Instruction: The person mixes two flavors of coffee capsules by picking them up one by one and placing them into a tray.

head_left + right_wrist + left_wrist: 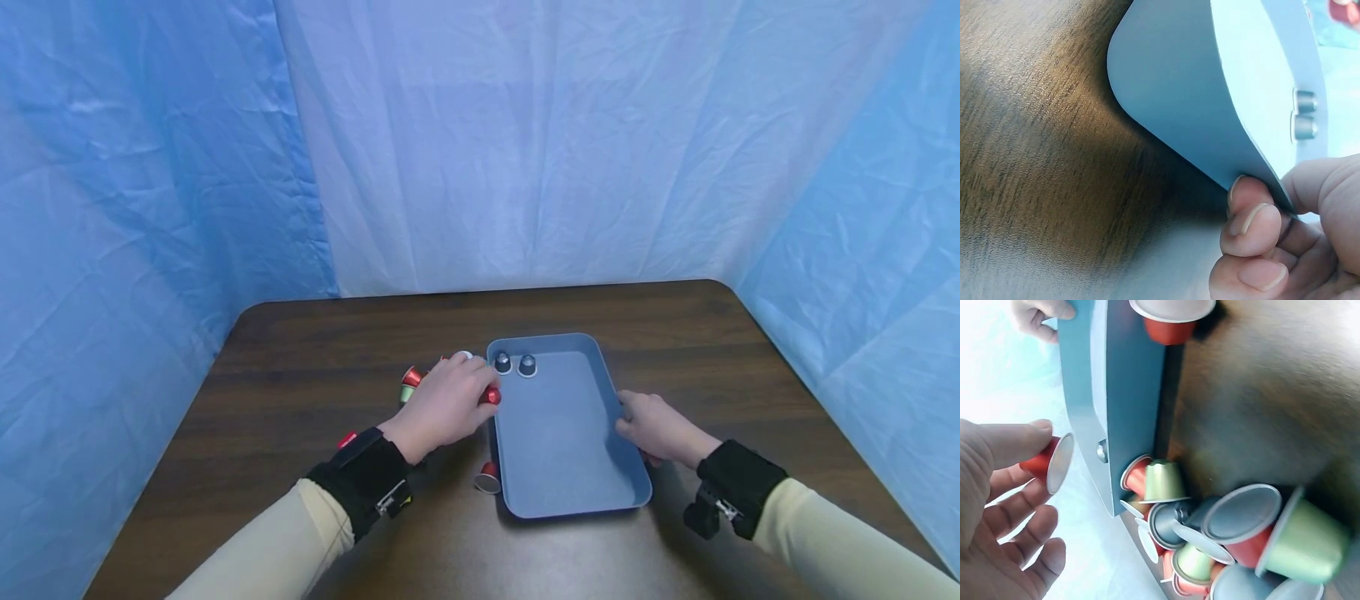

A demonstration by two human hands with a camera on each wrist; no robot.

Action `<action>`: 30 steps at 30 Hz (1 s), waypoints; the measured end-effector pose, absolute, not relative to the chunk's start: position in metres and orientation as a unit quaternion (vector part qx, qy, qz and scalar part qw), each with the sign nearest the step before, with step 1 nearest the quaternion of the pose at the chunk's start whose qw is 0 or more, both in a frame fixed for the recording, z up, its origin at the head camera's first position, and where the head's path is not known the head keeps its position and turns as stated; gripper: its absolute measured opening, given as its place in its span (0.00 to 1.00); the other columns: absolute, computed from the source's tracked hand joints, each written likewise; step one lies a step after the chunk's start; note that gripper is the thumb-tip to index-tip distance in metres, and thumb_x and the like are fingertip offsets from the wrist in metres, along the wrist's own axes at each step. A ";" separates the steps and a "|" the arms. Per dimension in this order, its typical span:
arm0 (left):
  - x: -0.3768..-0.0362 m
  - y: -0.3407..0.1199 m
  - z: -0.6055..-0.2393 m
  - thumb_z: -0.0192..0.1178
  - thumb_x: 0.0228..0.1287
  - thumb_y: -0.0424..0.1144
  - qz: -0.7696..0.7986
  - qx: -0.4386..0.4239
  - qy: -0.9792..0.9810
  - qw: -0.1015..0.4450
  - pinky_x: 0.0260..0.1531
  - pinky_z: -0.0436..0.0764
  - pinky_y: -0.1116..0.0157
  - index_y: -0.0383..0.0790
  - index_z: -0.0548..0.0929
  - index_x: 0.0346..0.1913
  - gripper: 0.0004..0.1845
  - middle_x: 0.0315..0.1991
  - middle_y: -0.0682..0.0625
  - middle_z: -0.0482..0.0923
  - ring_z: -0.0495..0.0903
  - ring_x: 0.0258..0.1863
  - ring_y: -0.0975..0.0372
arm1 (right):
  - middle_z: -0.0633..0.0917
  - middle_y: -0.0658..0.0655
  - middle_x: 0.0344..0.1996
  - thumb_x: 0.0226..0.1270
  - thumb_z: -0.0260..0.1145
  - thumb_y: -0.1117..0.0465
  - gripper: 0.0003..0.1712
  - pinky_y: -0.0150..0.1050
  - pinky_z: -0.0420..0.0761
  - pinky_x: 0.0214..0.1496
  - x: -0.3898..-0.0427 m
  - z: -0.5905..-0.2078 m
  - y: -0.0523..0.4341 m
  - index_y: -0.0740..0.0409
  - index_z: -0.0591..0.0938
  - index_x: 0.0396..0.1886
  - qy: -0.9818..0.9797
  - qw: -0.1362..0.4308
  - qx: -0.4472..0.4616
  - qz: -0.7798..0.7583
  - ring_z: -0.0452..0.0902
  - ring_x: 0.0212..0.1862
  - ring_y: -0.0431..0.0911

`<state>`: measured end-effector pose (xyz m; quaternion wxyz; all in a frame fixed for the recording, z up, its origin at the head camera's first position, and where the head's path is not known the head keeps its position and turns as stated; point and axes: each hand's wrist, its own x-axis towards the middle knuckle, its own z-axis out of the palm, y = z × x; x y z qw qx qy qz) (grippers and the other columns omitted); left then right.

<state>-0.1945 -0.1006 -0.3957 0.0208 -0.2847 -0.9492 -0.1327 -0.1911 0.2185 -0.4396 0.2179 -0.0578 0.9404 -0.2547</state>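
Observation:
My left hand (452,400) pinches a red coffee capsule (1042,461) between thumb and fingers, at the left rim of the blue-grey tray (566,450). In the left wrist view the capsule's pale lid faces away from the palm. My right hand (660,427) grips the tray's right wall, thumb inside and curled fingers (1254,228) outside. Two dark capsules stand in the tray's far left corner, one dark capsule (502,362) beside another dark capsule (527,366).
Left of the tray lies a pile of red, green and dark capsules, among them a green capsule (1307,540); my left hand partly hides it in the head view. A separate red capsule (488,477) lies by the tray's near left side on the dark wooden table (315,358).

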 end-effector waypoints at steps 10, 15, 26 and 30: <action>-0.215 -0.087 -0.397 0.75 0.60 0.47 -0.172 -0.260 -0.950 0.032 0.41 0.74 0.64 0.46 0.85 0.47 0.16 0.40 0.54 0.78 0.73 0.43 0.61 | 0.78 0.56 0.17 0.74 0.56 0.66 0.32 0.38 0.74 0.18 -0.187 -0.439 0.218 0.77 0.61 0.73 0.941 0.213 -0.064 -0.257 0.75 0.14 0.47; -0.225 -0.084 -0.403 0.74 0.62 0.46 -0.151 -0.246 -0.957 0.041 0.41 0.72 0.63 0.47 0.85 0.46 0.14 0.38 0.54 0.78 0.71 0.41 0.60 | 0.78 0.56 0.17 0.75 0.56 0.66 0.32 0.38 0.74 0.18 -0.186 -0.438 0.218 0.76 0.60 0.73 0.939 0.214 -0.066 -0.261 0.74 0.13 0.47; -0.242 -0.079 -0.420 0.72 0.63 0.50 -0.086 -0.233 -0.968 0.037 0.46 0.72 0.59 0.46 0.84 0.50 0.17 0.41 0.52 0.80 0.72 0.43 0.57 | 0.77 0.56 0.17 0.75 0.56 0.66 0.32 0.38 0.74 0.18 -0.185 -0.438 0.218 0.75 0.61 0.73 0.939 0.213 -0.067 -0.263 0.75 0.13 0.47; -0.245 -0.074 -0.423 0.71 0.65 0.50 -0.068 -0.244 -0.967 0.042 0.49 0.73 0.57 0.45 0.84 0.52 0.18 0.44 0.51 0.82 0.73 0.45 0.56 | 0.77 0.55 0.14 0.74 0.55 0.67 0.32 0.38 0.72 0.17 -0.186 -0.439 0.220 0.77 0.60 0.73 0.940 0.207 -0.077 -0.258 0.73 0.12 0.46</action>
